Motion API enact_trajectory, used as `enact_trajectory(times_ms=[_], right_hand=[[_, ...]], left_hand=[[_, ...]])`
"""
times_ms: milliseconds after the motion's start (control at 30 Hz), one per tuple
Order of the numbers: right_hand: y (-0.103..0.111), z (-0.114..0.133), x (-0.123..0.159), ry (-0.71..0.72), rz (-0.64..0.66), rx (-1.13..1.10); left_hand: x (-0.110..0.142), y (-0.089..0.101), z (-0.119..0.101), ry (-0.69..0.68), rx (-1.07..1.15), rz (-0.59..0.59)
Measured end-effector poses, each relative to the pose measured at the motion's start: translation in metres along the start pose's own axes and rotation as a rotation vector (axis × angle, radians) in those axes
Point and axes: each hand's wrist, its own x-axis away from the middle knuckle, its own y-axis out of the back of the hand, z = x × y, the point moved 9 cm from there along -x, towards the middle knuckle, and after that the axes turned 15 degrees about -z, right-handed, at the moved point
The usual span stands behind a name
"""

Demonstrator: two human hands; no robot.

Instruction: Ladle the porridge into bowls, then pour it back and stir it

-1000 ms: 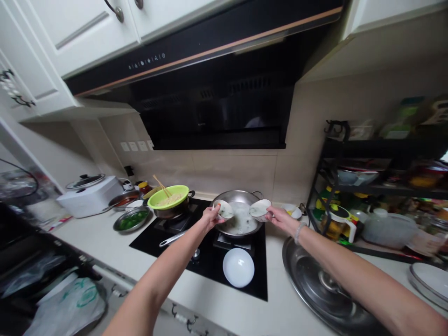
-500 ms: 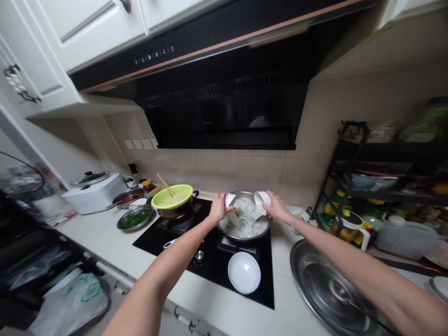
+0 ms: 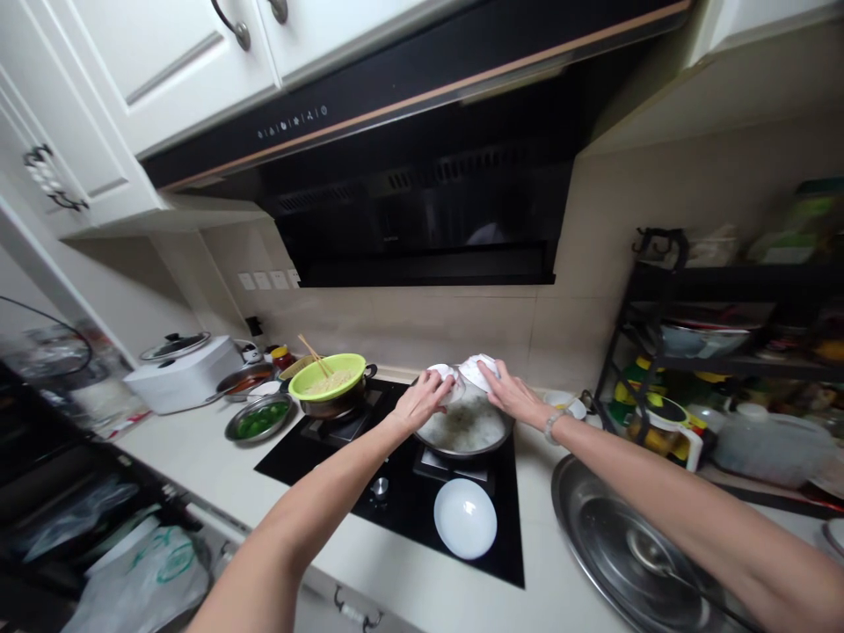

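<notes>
A strip of counter (image 3: 538,523) parts stove (image 3: 409,501) from basin (image 3: 590,505); left hand (image 3: 420,404) grips a tipped bowl (image 3: 443,374), right hand (image 3: 514,394) another bowl (image 3: 475,370), partly hiding the far rim of the pan (image 3: 462,454).

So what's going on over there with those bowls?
Someone is holding two small bowls over a big pan. The left hand grips the left small bowl, and the right hand grips the right small bowl. Both are tipped well over, and cloudy liquid sits in the big pan. A wider white bowl stands in front, on the black cooktop.
</notes>
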Motion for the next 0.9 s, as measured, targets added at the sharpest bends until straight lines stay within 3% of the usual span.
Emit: enact_trajectory(times_ms=[133, 333, 400, 467, 533, 600, 733, 900], right_hand=[[0.001, -0.001, 0.001, -0.015, -0.002, -0.004], [0.005, -0.015, 0.003, -0.2, -0.085, -0.229], [0.003, -0.024, 0.004, -0.334, -0.146, -0.356], [-0.002, -0.037, 0.008, -0.522, -0.219, -0.49], [-0.011, -0.049, 0.016, -0.739, -0.282, -0.629], [-0.021, -0.058, 0.028, -0.939, -0.311, -0.775], [-0.027, -0.065, 0.052, -1.205, -0.314, -1.061], [0.002, -0.075, 0.084, -1.371, -0.332, -1.326]], left_hand=[[0.001, -0.003, -0.006, -0.149, -0.226, 0.015], [0.002, 0.0, -0.003, -0.073, -0.048, 0.007], [0.001, 0.005, 0.01, 0.122, 0.135, -0.063], [0.009, 0.007, 0.041, 0.56, 0.465, -0.225], [0.034, -0.007, 0.069, 1.074, 0.788, -0.401], [0.057, -0.026, 0.076, 1.425, 0.969, -0.491], [0.075, -0.043, 0.062, 1.662, 1.129, -0.474], [0.073, -0.053, 0.016, 1.751, 1.345, -0.332]])
